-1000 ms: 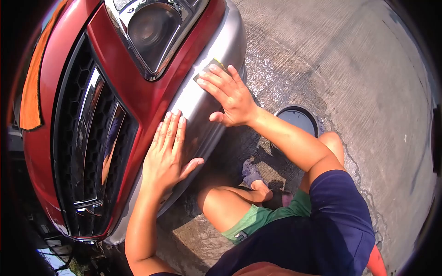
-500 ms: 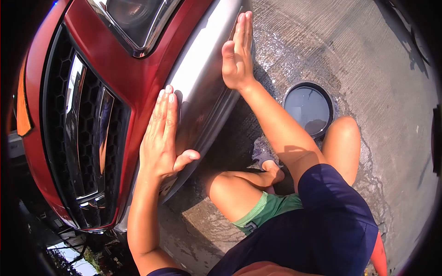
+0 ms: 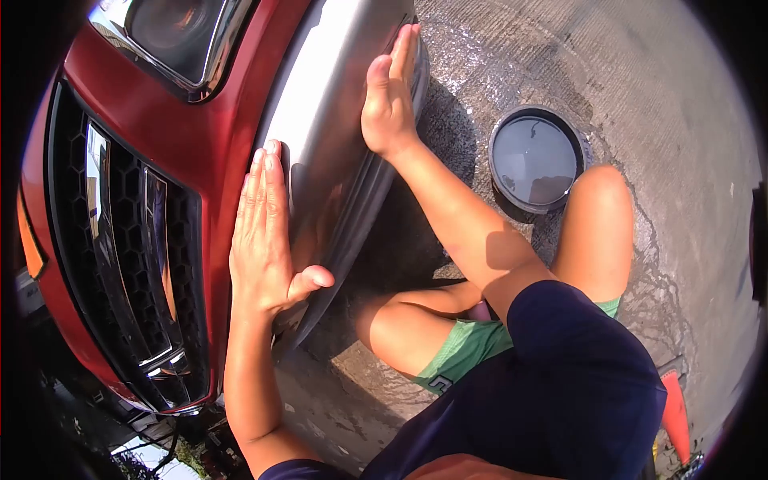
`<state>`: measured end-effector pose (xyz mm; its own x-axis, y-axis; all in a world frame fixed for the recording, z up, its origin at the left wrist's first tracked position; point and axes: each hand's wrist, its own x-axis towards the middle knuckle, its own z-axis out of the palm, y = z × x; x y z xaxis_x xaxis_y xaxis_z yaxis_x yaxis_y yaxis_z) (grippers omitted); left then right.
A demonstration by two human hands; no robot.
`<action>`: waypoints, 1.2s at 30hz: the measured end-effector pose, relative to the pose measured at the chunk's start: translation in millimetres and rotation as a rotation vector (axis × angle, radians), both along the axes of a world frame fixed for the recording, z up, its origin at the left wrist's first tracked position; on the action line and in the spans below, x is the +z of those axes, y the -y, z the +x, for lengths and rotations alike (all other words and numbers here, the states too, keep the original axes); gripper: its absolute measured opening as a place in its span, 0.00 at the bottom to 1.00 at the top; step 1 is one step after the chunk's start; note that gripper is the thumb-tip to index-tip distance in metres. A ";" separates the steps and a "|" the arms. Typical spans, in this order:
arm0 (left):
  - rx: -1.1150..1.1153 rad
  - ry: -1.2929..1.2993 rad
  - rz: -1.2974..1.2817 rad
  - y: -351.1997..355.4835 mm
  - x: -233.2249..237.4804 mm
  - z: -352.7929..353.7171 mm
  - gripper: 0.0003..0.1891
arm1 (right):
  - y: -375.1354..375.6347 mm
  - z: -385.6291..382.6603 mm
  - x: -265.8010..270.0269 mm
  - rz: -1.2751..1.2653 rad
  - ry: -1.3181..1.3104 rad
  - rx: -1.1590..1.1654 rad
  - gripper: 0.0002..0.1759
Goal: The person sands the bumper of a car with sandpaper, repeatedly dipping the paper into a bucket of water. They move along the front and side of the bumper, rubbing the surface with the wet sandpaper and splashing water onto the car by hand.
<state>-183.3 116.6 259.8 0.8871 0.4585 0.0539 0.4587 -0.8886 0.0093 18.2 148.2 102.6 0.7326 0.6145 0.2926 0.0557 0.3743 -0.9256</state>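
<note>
My left hand [image 3: 268,236] lies along the silver lower bumper [image 3: 316,96] of a red car [image 3: 160,104], beside the red edge next to the grille. Its fingers are stretched out and the thumb points out to the right. Higher up, my right hand [image 3: 390,100] is at the bumper's outer side, palm turned toward it, with straight fingers and raised thumb. Neither hand shows any object in it. Whether the palms fully touch the surface is hard to tell.
A round dark bucket [image 3: 538,158] of water stands on the wet concrete [image 3: 672,128] beyond my bent knee. The black honeycomb grille [image 3: 128,232] and a headlight [image 3: 172,32] are at the left. An orange-red object [image 3: 676,416] is at the lower right.
The view has shifted, so the car appears further left and the bucket a little higher. Both hands keep their flat shape against the bumper. More of the orange-red object shows.
</note>
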 end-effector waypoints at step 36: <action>0.027 -0.162 0.096 6.3 0.8 2.8 0.68 | -0.9 9.1 -69.9 0.001 0.150 0.085 0.62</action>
<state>-180.5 110.3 260.6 0.8750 0.4821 -0.0440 0.4712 -0.8690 -0.1510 27.3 149.1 32.7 0.6260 0.6723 0.3950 0.1607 0.3844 -0.9091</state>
